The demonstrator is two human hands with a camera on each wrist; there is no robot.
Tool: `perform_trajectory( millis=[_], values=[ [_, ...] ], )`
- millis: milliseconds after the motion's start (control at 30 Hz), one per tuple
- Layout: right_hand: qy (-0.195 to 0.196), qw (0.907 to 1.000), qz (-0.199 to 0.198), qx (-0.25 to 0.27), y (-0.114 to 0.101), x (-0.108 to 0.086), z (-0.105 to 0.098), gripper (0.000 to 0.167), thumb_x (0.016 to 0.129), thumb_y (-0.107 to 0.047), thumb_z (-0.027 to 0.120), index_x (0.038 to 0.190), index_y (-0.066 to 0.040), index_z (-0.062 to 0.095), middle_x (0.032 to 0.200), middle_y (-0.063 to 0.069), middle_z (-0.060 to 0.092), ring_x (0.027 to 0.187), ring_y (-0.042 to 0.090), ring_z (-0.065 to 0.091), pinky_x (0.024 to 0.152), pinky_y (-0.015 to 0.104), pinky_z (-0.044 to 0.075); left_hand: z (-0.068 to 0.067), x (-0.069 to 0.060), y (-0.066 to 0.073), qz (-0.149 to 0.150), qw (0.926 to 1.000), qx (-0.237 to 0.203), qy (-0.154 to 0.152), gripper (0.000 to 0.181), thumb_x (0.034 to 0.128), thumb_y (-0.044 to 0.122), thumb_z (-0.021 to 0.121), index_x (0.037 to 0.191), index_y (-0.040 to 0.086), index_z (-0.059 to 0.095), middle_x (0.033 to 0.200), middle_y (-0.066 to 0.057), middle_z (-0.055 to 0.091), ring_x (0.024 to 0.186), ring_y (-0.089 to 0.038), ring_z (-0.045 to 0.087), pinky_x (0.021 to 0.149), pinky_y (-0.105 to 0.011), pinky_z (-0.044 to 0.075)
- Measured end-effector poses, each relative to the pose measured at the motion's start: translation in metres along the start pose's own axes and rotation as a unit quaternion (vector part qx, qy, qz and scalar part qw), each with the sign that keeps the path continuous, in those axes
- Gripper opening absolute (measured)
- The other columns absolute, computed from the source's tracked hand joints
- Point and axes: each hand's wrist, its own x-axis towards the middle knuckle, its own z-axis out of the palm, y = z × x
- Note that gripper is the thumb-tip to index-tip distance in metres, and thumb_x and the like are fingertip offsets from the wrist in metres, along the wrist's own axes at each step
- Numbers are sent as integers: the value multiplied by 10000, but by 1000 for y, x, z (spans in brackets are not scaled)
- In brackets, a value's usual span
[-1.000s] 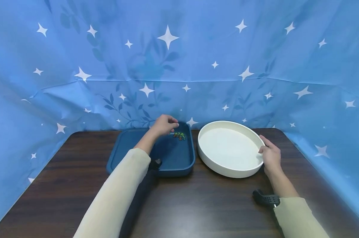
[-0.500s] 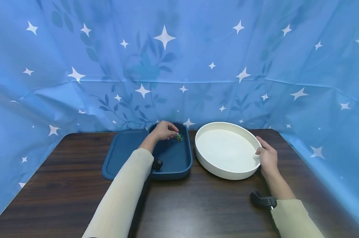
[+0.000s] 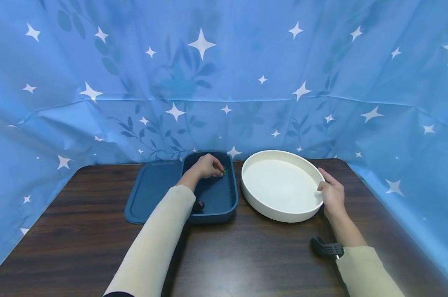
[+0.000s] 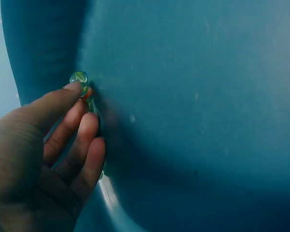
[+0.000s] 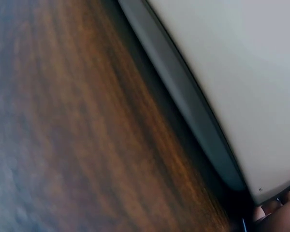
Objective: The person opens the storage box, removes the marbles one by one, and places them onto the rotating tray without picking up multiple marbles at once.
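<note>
My left hand [image 3: 206, 166] reaches into a dark blue rectangular bin [image 3: 219, 217] near its far end. In the left wrist view, the thumb and fingertips of this hand [image 4: 43, 140] pinch at small clear glass marbles [image 4: 79, 77] with green and orange swirls. Fingers cover most of the marbles, so how many are held is hidden. My right hand [image 3: 333, 194] grips the right side of a round white tray [image 3: 283, 181], thumb over the rim. Only a bit of that hand's fingers [image 5: 282, 217] shows at the lower corner of the right wrist view.
A flat blue lid-like panel [image 3: 155, 192] lies left of the bin. Everything stands on a dark wooden table [image 3: 246, 260], with a blue star-patterned curtain [image 3: 242, 74] hanging behind. A dark strap device [image 3: 326, 248] sits on the right wrist.
My left hand has come down to the marbles in the bin, and its fingers now cover most of them. My right hand keeps its grip on the tray. The head view has shifted slightly.
</note>
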Motion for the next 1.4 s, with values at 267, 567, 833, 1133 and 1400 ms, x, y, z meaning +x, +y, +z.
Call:
perform_trajectory(
  millis=[267, 567, 833, 1133, 1400],
  values=[
    [-3, 10000, -61, 6, -1, 0, 0, 765, 839, 71, 350, 1575, -138, 355, 1687, 39, 245, 1555, 282, 243, 1225, 473, 279, 2, 2, 3, 49, 9987, 484, -165, 105, 922, 121, 740, 1014, 84, 772, 1002, -72, 754, 804, -148, 630, 703, -259, 519],
    [44, 10000, -42, -47, 1, -1, 0, 760, 847, 74, 351, 1576, -142, 353, 1690, 40, 232, 1558, 293, 225, 1213, 476, 278, -12, -1, 17, 396, 9987, 276, -154, 170, 988, 170, 665, 1064, 63, 772, 1010, -118, 761, 805, -175, 657, 678, -252, 513],
    [5, 10000, -19, -42, 1, -1, -1, 751, 858, 70, 345, 1580, -140, 344, 1697, 44, 212, 1556, 297, 225, 1211, 472, 279, -19, -4, 69, 797, 9967, -135, 52, 214, 993, 204, 659, 1130, 72, 758, 1056, -103, 741, 951, -277, 696, 724, -278, 531],
    [40, 10000, -57, -66, 3, -3, -3, 758, 847, 75, 344, 1576, -131, 352, 1693, 65, 219, 1549, 314, 238, 1204, 488, 284, 27, 11, 123, 887, 9945, -372, -408, 178, 996, 219, 657, 1095, 116, 762, 1042, -40, 736, 910, -173, 688, 729, -246, 538],
    [5, 9999, -130, -69, 3, -2, -1, 762, 844, 76, 351, 1576, -137, 356, 1689, 67, 231, 1547, 309, 245, 1187, 476, 295, 67, 16, 139, 684, 9965, -153, -461, 125, 970, 175, 692, 1028, 100, 773, 977, -36, 748, 792, -108, 646, 671, -198, 493]
  ],
)
